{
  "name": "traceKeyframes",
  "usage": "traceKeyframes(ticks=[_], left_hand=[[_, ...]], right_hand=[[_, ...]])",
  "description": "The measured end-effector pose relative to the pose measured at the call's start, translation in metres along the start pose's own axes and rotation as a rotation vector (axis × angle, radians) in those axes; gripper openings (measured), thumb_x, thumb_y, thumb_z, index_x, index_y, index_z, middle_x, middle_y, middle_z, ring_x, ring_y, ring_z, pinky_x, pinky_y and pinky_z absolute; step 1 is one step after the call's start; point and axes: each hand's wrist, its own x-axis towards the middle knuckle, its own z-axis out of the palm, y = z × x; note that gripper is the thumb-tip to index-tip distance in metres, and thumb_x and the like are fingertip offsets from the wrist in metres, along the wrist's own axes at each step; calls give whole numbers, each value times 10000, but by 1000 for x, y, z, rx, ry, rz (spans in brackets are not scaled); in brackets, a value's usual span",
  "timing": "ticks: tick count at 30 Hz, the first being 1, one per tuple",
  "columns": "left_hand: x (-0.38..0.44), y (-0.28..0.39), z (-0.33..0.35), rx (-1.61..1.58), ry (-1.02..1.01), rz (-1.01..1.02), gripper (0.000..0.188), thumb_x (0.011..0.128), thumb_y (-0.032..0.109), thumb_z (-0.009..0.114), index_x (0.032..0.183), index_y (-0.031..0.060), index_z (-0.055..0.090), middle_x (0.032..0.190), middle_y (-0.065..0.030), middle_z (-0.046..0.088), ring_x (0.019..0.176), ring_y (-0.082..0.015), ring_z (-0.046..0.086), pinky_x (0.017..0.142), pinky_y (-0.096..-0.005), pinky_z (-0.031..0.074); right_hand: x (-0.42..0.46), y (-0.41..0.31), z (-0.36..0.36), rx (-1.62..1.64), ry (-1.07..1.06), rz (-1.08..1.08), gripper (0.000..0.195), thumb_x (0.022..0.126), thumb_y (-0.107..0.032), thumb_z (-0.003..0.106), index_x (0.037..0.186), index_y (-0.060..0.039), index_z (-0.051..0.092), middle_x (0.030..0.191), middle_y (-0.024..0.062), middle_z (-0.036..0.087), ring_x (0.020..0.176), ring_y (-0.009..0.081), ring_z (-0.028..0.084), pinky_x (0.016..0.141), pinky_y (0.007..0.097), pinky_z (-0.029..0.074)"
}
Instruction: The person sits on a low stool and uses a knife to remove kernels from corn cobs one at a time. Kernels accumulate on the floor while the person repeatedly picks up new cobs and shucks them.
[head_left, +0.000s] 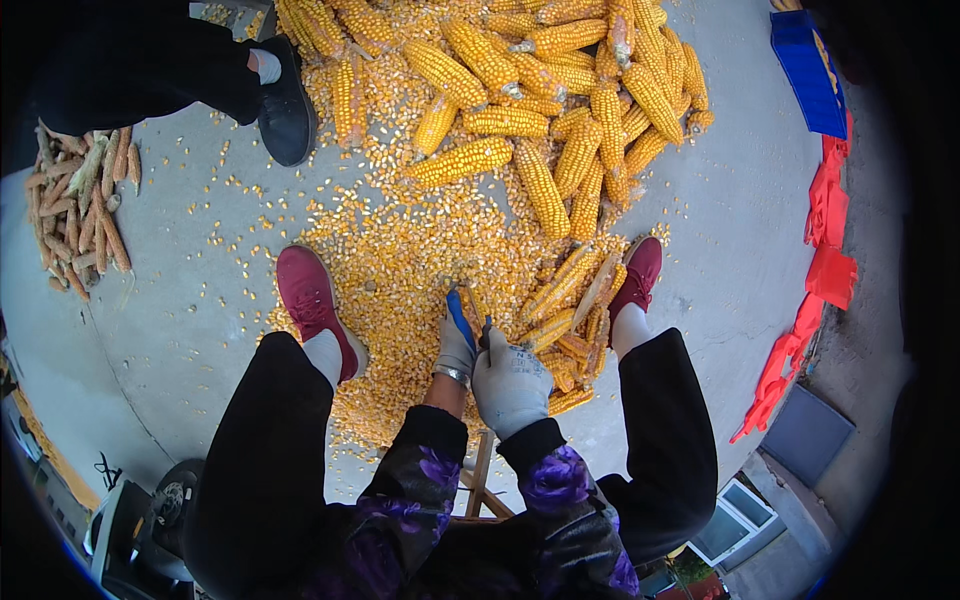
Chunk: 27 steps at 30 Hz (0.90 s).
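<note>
My left hand (456, 343), in a pale glove with blue on its fingers, holds an ear of corn (474, 303) over the loose kernels. Curled at the near end of that ear is my right hand (513, 382), in a pale glove that bears printing. The right fingertips and most of the ear's lower part are hidden. A small dark blue piece shows by the right thumb; I cannot tell whether it is glove or tool. Loose corn kernels (397, 300) spread between my shoes. Several partly stripped ears (559, 289) lie just right of my hands.
A heap of full corn ears (577, 150) lies ahead. Another person's black shoe (286, 101) stands at upper left, near a pile of bare cobs (79, 210). My red shoes (311, 289) flank the kernels. Red cloth or plastic (829, 210) and a blue container (806, 71) line the right.
</note>
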Motion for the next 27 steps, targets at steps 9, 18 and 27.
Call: traceKeyframes(ticks=[9, 18, 27], left_hand=[[-37, 38, -12, -334, -280, -262, 554, 956, 578, 538, 1017, 38, 646, 838, -95, 674, 748, -261, 650, 614, -417, 584], [-31, 32, -4, -315, -249, -258, 576, 990, 606, 391, 896, 82, 611, 724, -86, 629, 596, -263, 603, 547, -439, 537], [-32, 30, -6, -153, -78, -222, 575, 972, 628, 387, 877, 107, 612, 672, -73, 614, 528, -239, 578, 408, -405, 462]], right_hand=[[-113, 78, -4, 1318, -142, 265, 523, 985, -203, 596, 1437, 21, 460, 787, 86, 626, 485, 52, 473, 449, 200, 375], [-136, 65, 20, 1145, -51, 141, 468, 980, -97, 555, 1424, 31, 475, 1158, 172, 682, 936, 180, 634, 796, 281, 503], [-109, 33, -5, 382, 58, -28, 389, 922, -167, 579, 1293, -55, 608, 1057, 192, 706, 936, 363, 692, 814, 444, 549]])
